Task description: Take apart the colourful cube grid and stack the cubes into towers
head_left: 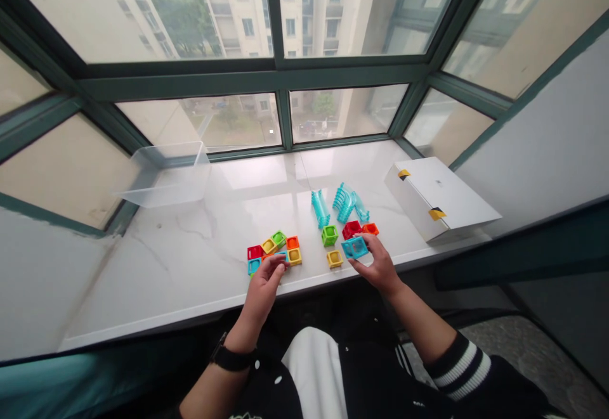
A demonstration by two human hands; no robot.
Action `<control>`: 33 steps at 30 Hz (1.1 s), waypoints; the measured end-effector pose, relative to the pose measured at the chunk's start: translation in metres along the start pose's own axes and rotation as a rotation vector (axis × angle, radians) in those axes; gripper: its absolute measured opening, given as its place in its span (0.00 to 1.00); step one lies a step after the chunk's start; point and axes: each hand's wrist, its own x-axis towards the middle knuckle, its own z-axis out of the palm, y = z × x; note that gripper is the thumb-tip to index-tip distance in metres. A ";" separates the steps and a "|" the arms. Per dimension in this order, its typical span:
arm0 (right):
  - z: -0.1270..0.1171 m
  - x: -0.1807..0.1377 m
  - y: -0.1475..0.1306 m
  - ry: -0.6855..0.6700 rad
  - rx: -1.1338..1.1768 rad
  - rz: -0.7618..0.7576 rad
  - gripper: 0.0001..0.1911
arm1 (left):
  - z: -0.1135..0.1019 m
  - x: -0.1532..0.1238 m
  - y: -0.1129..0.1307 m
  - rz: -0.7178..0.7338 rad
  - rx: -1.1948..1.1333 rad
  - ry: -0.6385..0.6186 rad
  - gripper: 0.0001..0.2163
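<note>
My right hand (pixel 380 269) grips a translucent blue building block (pixel 354 248) between thumb and fingers, just above the white sill. Beside it stand a yellow block (pixel 334 258), a green block (pixel 329 236), a dark red block (pixel 351 229) and an orange-red block (pixel 370 229). My left hand (pixel 264 278) is over the near side of a group of coloured blocks, thumb and fingers pinched together. What those fingers hold, if anything, is hidden. Around them show a red block (pixel 255 252), a blue block (pixel 254 266), and several yellow, green and orange ones.
Behind the blocks lie a clear teal straight track piece (pixel 320 208) and curved teal pieces (pixel 345 202). A transparent plastic bin (pixel 174 184) stands at the left by the window. A white box (pixel 440 194) with yellow-black tabs is at the right. The sill's front edge runs below my hands.
</note>
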 end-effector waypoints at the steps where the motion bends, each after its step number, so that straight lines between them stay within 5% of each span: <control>1: -0.006 -0.002 0.008 0.013 -0.033 0.023 0.28 | -0.004 0.002 -0.002 -0.002 0.010 0.023 0.23; 7: -0.016 -0.022 0.055 -0.032 -0.101 0.183 0.28 | -0.030 0.008 -0.016 -0.063 0.012 0.161 0.25; 17: 0.026 -0.041 0.118 -0.177 -0.166 0.343 0.31 | -0.055 0.003 -0.036 -0.094 -0.012 0.247 0.26; 33: 0.034 -0.044 0.123 -0.166 -0.235 0.313 0.30 | -0.051 -0.001 -0.044 -0.121 -0.041 0.239 0.27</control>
